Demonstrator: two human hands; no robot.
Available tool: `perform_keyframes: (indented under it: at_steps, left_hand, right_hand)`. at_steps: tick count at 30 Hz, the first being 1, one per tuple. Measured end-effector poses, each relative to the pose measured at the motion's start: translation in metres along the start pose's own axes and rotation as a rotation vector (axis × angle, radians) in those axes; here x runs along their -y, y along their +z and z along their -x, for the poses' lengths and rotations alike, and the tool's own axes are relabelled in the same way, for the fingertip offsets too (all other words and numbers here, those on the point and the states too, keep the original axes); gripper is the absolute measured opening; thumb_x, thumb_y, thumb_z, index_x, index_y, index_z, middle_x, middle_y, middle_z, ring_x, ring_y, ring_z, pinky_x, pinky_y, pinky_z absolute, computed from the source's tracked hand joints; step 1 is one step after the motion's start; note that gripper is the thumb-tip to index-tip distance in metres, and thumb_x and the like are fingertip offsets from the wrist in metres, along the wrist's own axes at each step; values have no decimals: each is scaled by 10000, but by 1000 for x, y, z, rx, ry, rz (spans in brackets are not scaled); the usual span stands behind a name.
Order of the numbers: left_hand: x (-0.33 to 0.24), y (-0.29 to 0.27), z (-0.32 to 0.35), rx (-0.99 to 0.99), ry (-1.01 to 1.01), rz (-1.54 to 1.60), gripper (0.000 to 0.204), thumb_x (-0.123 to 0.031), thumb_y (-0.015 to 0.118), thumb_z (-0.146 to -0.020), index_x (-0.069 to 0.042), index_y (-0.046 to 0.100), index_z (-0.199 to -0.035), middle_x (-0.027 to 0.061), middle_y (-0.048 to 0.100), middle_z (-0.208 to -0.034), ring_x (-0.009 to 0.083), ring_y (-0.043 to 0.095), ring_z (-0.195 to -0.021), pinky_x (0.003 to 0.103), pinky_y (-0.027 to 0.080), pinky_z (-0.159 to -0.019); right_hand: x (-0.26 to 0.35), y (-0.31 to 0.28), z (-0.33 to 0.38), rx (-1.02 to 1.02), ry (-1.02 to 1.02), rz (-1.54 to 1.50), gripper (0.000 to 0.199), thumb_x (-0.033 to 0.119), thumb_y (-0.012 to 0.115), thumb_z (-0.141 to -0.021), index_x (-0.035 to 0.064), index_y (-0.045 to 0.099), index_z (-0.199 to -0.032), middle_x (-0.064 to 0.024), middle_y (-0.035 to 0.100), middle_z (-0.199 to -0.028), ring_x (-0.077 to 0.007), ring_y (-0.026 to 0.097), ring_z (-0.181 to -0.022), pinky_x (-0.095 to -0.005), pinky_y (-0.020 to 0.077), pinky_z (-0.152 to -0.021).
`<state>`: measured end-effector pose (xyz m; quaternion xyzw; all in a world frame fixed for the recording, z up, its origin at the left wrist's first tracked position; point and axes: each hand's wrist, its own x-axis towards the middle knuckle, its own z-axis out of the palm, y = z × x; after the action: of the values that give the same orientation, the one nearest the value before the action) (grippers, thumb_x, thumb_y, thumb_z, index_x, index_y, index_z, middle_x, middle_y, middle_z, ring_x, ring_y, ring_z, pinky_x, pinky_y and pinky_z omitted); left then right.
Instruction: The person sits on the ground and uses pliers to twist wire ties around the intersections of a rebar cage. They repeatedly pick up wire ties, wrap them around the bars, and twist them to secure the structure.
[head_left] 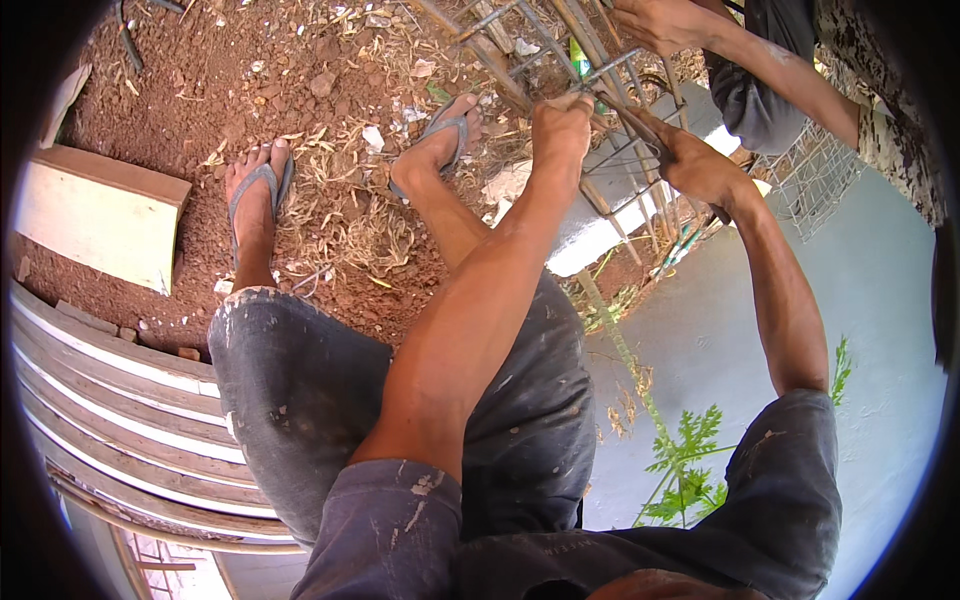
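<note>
A cage of steel reinforcing bars (pixel 540 45) stands at the upper middle, its bars crossing at several places. At one crossing my left hand (pixel 563 125) is closed, fingertips against the bars; what it pinches is hidden. My right hand (pixel 700 170) grips a dark metal hand tool (pixel 632 122) that looks like pincers. The tool's far end reaches the same crossing, close beside my left fingers. Beyond, another person's hand (pixel 655 22) rests at the bars near the top edge.
A pale block (pixel 100 215) lies on the red soil at left, above stacked long boards (pixel 130 400). A grey wall (pixel 720 330) runs along the right, with a green plant (pixel 690 460) by it. Wire mesh (pixel 815 180) lies near the other person. My sandalled feet (pixel 258 195) stand among dry straw.
</note>
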<state>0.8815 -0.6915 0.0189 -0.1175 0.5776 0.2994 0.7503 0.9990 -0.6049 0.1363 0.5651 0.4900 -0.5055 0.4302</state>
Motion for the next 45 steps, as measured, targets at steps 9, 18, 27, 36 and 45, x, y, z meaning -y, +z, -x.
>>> perform_keyframes:
  at_steps: [9, 18, 27, 36, 45]
  left_hand:
    - [9, 2, 4, 19, 39, 25, 185, -139, 620, -903, 22, 705, -935, -39, 505, -574, 57, 363, -461, 266, 240, -431]
    - [16, -9, 8, 209, -15, 180, 410, -319, 610, -931, 48, 629, -1111, 68, 602, -781, 133, 544, -675, 294, 441, -627]
    - [54, -19, 20, 545, -421, 705, 676, -420, 546, -937, 99, 400, -1344, 284, 486, -1316, 373, 497, -1221, 490, 385, -1066]
    - [12, 60, 27, 247, -376, 615, 136, -145, 584, -919, -12, 585, -944, 107, 594, -801, 242, 606, -706, 401, 516, -647]
    - [-5, 31, 48, -76, -189, -295, 322, -154, 639, -749, 111, 613, -930, 273, 663, -875, 347, 676, -864, 386, 506, -730]
  right_hand:
    - [20, 0, 1, -104, -31, 425, 868, -83, 487, -719, 180, 261, -1514, -282, 583, -1171, -398, 596, -1075, -460, 448, -949]
    - [18, -11, -4, -13, 92, 490, 368, 168, 560, -904, 34, 507, -1242, -169, 653, -898, -324, 656, -810, -420, 521, -718]
    - [-3, 12, 11, 254, 204, -556, 364, 252, 741, -852, -11, 574, -1039, -87, 636, -746, -165, 639, -614, -313, 545, -493]
    - [-19, 6, 39, 204, 237, -843, 359, 191, 733, -814, 2, 563, -1067, -119, 666, -799, -231, 674, -644, -353, 557, -581]
    - [-2, 115, 27, -78, 307, -1037, 252, 177, 488, -945, -38, 555, -831, -92, 572, -674, -185, 561, -591, -360, 496, -543]
